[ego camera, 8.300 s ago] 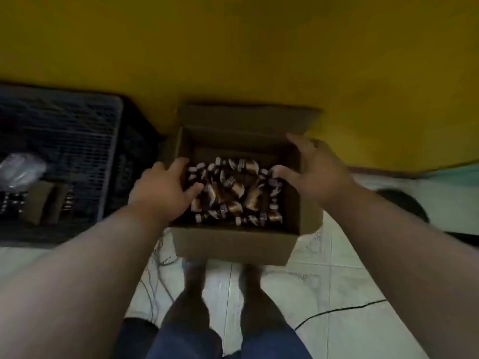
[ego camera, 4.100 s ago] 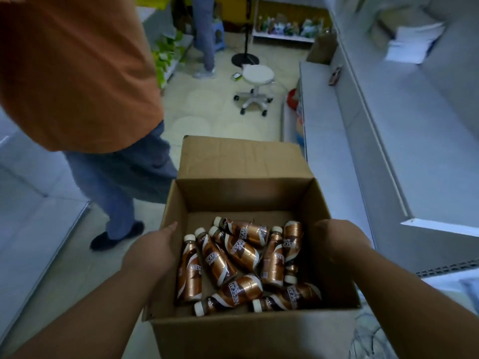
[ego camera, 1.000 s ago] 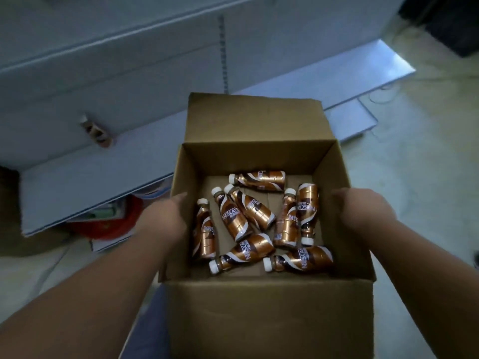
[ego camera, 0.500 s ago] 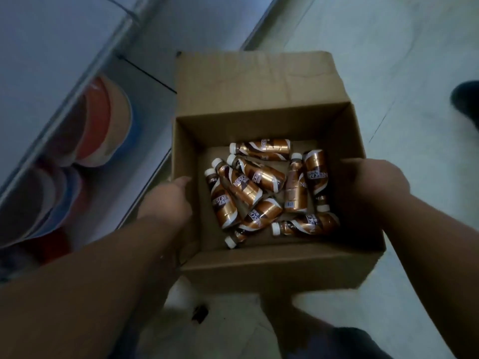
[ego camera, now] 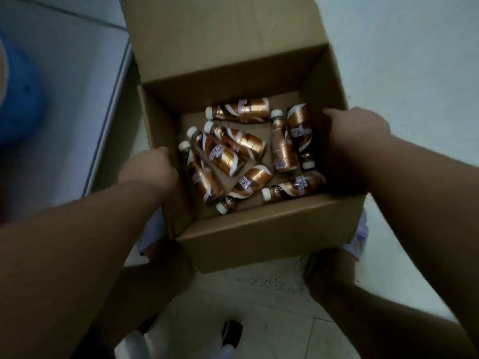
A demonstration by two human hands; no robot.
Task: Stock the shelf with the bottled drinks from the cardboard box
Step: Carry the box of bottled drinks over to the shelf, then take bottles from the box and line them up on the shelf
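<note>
An open cardboard box (ego camera: 259, 237) is in the middle of the view, low over the pale floor between my knees. Several copper-brown bottled drinks (ego camera: 233, 149) with white caps lie jumbled on its bottom. My left hand (ego camera: 149, 168) grips the box's left wall. My right hand (ego camera: 355, 128) grips the right wall, thumb over the rim. The back flap (ego camera: 220, 35) stands open, pointing away from me. The white bottom shelf (ego camera: 67, 99) lies to the left of the box.
A blue and orange round object (ego camera: 18, 99) sits at the far left on the shelf. My legs and shoes (ego camera: 230, 330) are below the box. Pale floor tiles (ego camera: 414, 60) stretch to the right.
The box has come down lower and closer to the floor by the shelf edge, and my view has tilted further down. Both hands keep the same grip on its side walls.
</note>
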